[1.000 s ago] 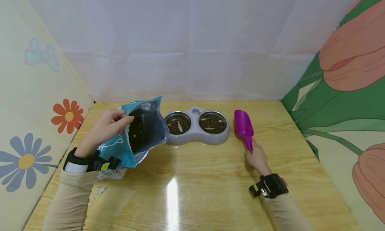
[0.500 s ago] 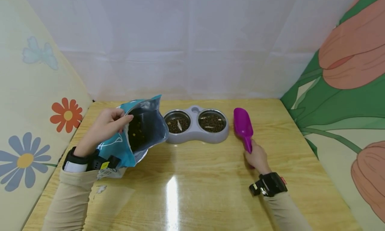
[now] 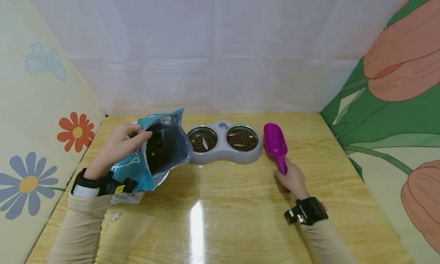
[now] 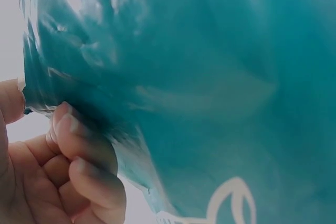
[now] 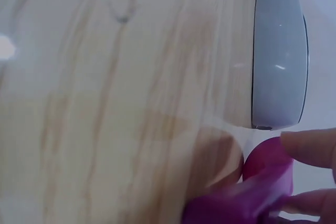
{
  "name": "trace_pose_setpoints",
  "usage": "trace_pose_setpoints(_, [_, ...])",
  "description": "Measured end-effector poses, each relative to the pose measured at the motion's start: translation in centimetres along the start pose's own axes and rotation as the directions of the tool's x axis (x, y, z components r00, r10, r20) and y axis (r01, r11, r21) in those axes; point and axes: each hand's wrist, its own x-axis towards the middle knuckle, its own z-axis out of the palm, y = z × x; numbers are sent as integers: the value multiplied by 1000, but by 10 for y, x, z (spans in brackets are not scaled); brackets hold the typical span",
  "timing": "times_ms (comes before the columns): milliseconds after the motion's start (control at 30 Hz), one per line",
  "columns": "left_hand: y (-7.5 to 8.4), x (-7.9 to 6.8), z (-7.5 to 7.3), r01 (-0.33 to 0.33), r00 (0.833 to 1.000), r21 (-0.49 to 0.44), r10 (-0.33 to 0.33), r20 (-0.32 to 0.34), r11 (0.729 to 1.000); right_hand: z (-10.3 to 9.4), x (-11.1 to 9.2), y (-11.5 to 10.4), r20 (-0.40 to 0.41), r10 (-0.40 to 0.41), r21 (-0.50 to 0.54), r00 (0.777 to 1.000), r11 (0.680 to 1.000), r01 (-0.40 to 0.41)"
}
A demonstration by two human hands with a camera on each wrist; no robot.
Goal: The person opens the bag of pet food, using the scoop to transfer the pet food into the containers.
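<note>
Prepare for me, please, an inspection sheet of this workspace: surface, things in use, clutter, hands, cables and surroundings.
Surface: glossy wood-grain table, bright reflection near the front.
Things in use: open blue bag, dark contents with yellow bits; grey double feeder, brown pellets in both bowls; purple scoop at the feeder's right.
Clutter: whitish patch near the bag; scrap or surface damage, cannot tell.
Hands: left hand pinches the bag's edge; right hand grips the scoop's handle.
Cables: nothing seen.
Surroundings: white backdrop behind; flower-patterned panels on both sides.
</note>
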Motion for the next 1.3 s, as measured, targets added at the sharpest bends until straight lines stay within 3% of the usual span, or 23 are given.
trace_pose_setpoints(200, [0, 0, 0, -9, 1000, 3, 9, -1, 1000, 3, 1, -8, -89, -23, -34, 996, 999, 20])
trace_pose_setpoints(433, [0, 0, 0, -12, 1000, 3, 12, 0, 1000, 7, 4, -30, -195, -124, -83, 973, 991, 109])
trace_pose_setpoints(700, [0, 0, 0, -22, 1000, 9, 22, -3, 1000, 15, 13, -63, -176, -213, -110, 961, 974, 196])
trace_pose_setpoints(967, [1, 1, 0, -22, 1000, 9, 22, -1, 1000, 26, 18, -108, -98, -241, 52, 966, 968, 246])
trace_pose_setpoints(1300, [0, 1, 0, -21, 1000, 9, 21, -1, 1000, 38, 21, -176, -86, -394, 217, 915, 889, 403])
